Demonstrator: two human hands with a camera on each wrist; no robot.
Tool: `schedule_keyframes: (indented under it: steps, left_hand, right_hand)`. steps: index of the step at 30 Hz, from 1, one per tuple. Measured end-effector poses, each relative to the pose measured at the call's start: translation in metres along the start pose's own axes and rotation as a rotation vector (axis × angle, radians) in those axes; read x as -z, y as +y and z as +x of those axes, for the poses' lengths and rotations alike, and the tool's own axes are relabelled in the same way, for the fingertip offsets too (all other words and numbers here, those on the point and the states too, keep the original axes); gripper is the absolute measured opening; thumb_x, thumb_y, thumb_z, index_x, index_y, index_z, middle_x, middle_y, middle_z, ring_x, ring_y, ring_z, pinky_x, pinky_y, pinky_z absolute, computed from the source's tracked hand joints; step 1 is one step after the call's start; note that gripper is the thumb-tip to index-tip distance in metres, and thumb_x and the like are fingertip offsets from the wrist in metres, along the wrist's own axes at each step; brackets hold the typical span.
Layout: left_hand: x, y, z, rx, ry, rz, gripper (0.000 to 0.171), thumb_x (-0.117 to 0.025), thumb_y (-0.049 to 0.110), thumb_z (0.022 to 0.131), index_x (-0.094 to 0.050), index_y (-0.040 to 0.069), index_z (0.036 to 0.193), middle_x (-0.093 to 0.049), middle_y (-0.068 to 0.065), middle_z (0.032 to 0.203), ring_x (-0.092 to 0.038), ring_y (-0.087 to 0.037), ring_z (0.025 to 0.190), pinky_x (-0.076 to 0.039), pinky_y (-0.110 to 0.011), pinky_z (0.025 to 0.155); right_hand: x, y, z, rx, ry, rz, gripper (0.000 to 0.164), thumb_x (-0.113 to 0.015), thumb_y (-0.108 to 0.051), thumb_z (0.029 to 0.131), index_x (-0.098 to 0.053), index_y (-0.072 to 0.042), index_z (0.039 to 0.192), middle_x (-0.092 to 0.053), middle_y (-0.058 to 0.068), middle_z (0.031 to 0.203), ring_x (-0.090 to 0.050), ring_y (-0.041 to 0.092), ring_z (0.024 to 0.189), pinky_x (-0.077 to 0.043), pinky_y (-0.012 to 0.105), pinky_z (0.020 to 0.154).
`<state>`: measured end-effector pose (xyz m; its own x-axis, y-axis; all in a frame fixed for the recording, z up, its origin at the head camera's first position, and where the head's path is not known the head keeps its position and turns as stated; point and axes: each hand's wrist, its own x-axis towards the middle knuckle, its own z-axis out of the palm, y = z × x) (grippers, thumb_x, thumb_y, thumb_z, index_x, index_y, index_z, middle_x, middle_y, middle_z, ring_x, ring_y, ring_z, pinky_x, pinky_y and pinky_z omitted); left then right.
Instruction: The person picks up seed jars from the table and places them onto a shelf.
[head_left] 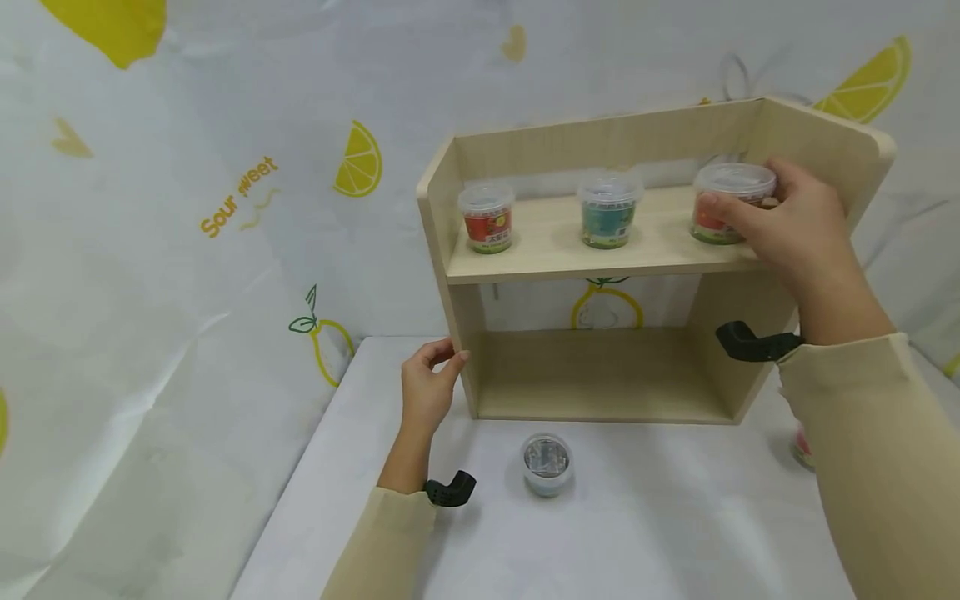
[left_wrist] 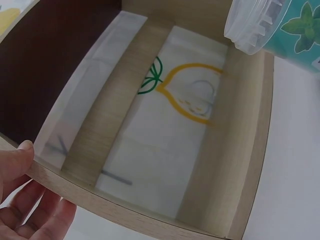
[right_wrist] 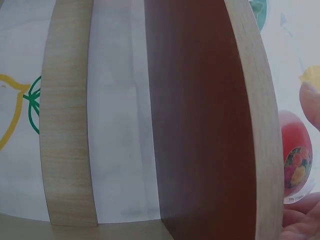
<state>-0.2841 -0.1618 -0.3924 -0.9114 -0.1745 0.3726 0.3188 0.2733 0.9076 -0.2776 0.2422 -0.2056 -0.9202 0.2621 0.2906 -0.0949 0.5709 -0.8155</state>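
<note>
Red-labelled lidded tub, gripped in the right hand, is at the right end of the upper shelf in a wooden unit. The left hand pinches its left side panel.

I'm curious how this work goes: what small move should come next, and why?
Perhaps the right hand should ease its grip on its red-labelled cup, since that seems to rest on the upper shelf, right of the teal cup.

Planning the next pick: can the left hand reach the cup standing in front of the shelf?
Likely yes: the left hand need only release the shelf; the cup stands on the table nearby, with nothing visible between hand and cup.
</note>
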Motion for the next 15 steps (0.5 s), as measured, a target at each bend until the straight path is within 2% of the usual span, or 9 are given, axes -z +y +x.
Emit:
schedule_keyframes:
  steps: [1, 3, 5, 8, 12, 15]
  left_hand:
    - [0.000, 0.000, 0.000, 0.001, 0.001, -0.002, 0.030, -0.077, 0.015, 0.086, -0.071, 0.001, 0.112, -0.072, -0.015, 0.108, -0.066, -0.025, 0.109, -0.052, -0.044, 0.090]
    - [-0.001, 0.000, 0.000, -0.003, 0.003, -0.006, 0.031, -0.077, 0.014, 0.086, -0.070, 0.000, 0.113, -0.072, -0.016, 0.109, -0.066, -0.027, 0.110, -0.052, -0.045, 0.092]
    - [-0.001, 0.000, 0.000, -0.011, 0.005, -0.011, 0.032, -0.077, 0.013, 0.086, -0.069, 0.000, 0.114, -0.071, -0.017, 0.109, -0.065, -0.028, 0.110, -0.051, -0.046, 0.093]
    - [0.000, 0.000, 0.000, -0.020, 0.004, -0.008, 0.031, -0.077, 0.015, 0.086, -0.070, 0.000, 0.113, -0.072, -0.016, 0.108, -0.066, -0.027, 0.109, -0.051, -0.046, 0.093]
    - [0.000, -0.001, 0.001, -0.019, -0.003, -0.001, 0.030, -0.077, 0.017, 0.086, -0.071, 0.002, 0.111, -0.072, -0.013, 0.106, -0.067, -0.025, 0.107, -0.052, -0.045, 0.091]
    - [0.000, -0.001, 0.002, -0.032, -0.010, 0.001, 0.029, -0.076, 0.017, 0.087, -0.071, 0.002, 0.111, -0.073, -0.013, 0.105, -0.067, -0.025, 0.107, -0.052, -0.046, 0.091]
  right_hand:
    - [-0.001, 0.000, -0.001, -0.004, 0.005, 0.008, 0.063, -0.072, -0.055, 0.082, -0.049, -0.034, 0.136, -0.055, -0.011, 0.127, -0.046, 0.010, 0.115, -0.035, 0.017, 0.090]
    - [-0.003, -0.001, -0.002, -0.001, 0.035, 0.055, 0.073, -0.074, -0.050, 0.082, -0.041, -0.031, 0.145, -0.049, -0.008, 0.138, -0.045, 0.007, 0.122, -0.035, 0.014, 0.095]
    - [-0.007, -0.001, -0.004, 0.019, 0.086, 0.129, 0.075, -0.076, -0.043, 0.083, -0.040, -0.028, 0.147, -0.047, -0.006, 0.141, -0.048, 0.004, 0.122, -0.037, 0.011, 0.097]
    - [-0.013, -0.001, -0.008, 0.060, 0.180, 0.256, 0.070, -0.077, -0.031, 0.082, -0.045, -0.022, 0.143, -0.048, -0.009, 0.134, -0.048, 0.003, 0.122, -0.036, 0.008, 0.100]
    - [-0.020, 0.002, -0.021, 0.100, 0.299, 0.388, 0.075, -0.074, -0.023, 0.082, -0.042, -0.019, 0.149, -0.047, -0.003, 0.146, -0.043, 0.006, 0.133, -0.029, 0.018, 0.113]
    - [-0.026, 0.001, -0.036, 0.158, 0.396, 0.550, 0.069, -0.076, -0.016, 0.077, -0.051, -0.016, 0.142, -0.051, 0.001, 0.142, -0.047, 0.011, 0.132, -0.030, 0.021, 0.113]
